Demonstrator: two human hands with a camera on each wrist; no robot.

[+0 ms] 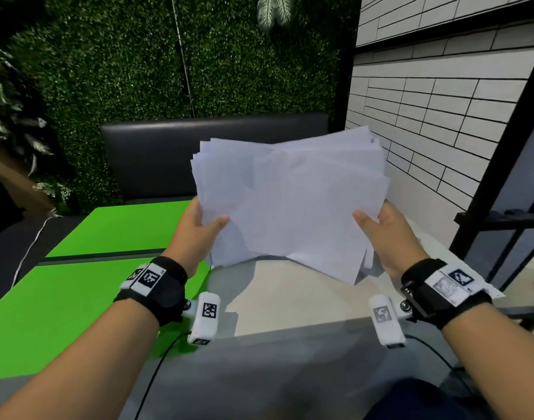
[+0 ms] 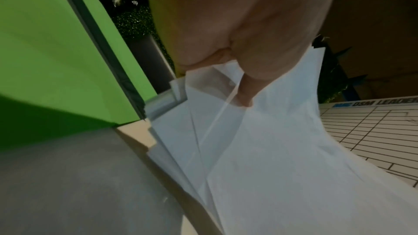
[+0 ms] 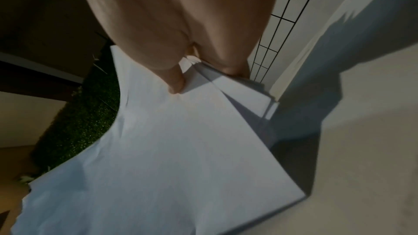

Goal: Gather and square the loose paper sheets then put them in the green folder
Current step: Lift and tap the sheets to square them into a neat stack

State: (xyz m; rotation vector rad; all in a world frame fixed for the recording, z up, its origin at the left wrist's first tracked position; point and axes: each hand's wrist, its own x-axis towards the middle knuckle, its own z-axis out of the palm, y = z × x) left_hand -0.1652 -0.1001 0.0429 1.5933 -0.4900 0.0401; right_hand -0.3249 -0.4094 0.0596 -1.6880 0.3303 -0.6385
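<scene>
A loose stack of white paper sheets [image 1: 290, 201] stands tilted up above the table, its edges uneven and fanned. My left hand [image 1: 199, 225] grips the stack's left side, thumb on the front face. My right hand [image 1: 384, 228] grips the right side the same way. The left wrist view shows the thumb [image 2: 244, 96] pressed on the paper sheets [image 2: 271, 149], with staggered corners below. The right wrist view shows the thumb [image 3: 176, 85] on the paper sheets [image 3: 169, 149]. The green folder [image 1: 108, 237] lies open flat on the table to the left, also seen as the green folder [image 2: 56, 51].
The pale table top [image 1: 290, 298] lies under the stack. A black padded bench back [image 1: 199, 153] stands behind it. A white tiled wall [image 1: 441, 116] and a black metal frame [image 1: 502, 177] border the right side. A white cable [image 1: 29, 247] runs at far left.
</scene>
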